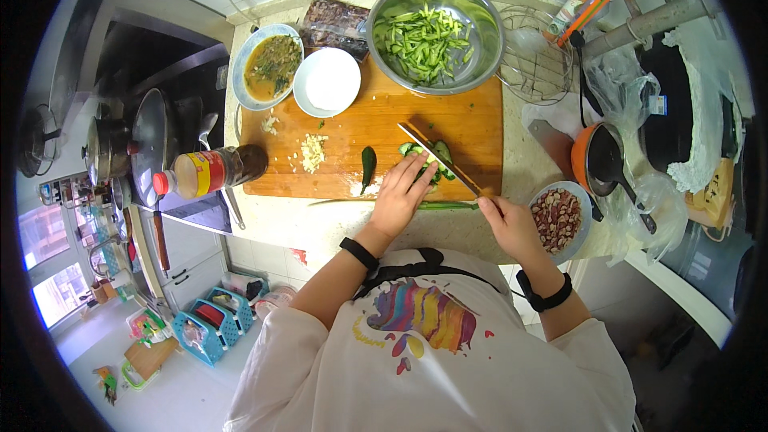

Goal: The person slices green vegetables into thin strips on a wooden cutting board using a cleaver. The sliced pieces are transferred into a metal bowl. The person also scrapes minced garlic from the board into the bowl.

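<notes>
My right hand (511, 229) grips the handle of a kitchen knife (441, 159), its blade slanting across the cutting board. My left hand (401, 195) rests with fingertips on cut cucumber pieces (409, 149) against the blade; part of the cucumber is hidden by fingers and knife. To the left on the wooden cutting board (348, 126) lie a dark green vegetable end (368, 168) and a small heap of chopped garlic (312, 153). Behind the hands, a stainless steel bowl (493, 51) holds cucumber strips (426, 48). A green stalk (447, 205) lies along the board's front edge.
A white bowl (309, 98) of white powder and a bowl (241, 93) of greenish soup stand back left. Near the board's left edge is a bottle (207, 174). A bowl of peanuts (558, 219) and an orange pot (579, 159) are at right, beside a wire rack (534, 72).
</notes>
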`<action>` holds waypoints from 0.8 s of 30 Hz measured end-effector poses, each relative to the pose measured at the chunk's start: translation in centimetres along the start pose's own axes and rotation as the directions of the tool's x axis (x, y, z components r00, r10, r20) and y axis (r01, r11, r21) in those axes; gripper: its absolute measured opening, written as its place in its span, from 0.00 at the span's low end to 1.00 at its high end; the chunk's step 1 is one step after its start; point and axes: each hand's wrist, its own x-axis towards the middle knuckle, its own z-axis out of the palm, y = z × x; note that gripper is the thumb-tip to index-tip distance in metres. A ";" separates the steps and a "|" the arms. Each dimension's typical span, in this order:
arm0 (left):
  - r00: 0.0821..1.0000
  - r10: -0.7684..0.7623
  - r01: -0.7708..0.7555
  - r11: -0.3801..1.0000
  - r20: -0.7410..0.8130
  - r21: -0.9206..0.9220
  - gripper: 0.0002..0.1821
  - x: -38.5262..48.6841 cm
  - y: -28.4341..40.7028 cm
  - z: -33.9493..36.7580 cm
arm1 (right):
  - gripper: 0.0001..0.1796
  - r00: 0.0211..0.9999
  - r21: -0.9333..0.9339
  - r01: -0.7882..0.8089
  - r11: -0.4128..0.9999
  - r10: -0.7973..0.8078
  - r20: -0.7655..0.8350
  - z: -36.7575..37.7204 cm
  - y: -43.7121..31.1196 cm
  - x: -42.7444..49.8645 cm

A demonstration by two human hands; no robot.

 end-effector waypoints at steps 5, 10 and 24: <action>0.999 -0.029 0.032 0.997 -0.040 0.071 0.27 -0.2 0.1 0.1 | 0.30 0.999 0.024 -0.046 0.999 0.047 -0.022 -0.8 -0.3 0.2; 0.992 -0.123 0.123 0.991 -0.001 -0.053 0.27 -0.4 -0.4 0.2 | 0.29 0.994 -0.027 -0.109 0.994 0.109 0.006 -0.2 -0.1 0.3; 0.999 0.023 -0.025 0.997 0.023 0.071 0.26 -0.5 -0.8 -0.1 | 0.29 0.974 0.030 -0.202 0.979 0.198 0.107 0.4 -0.4 0.2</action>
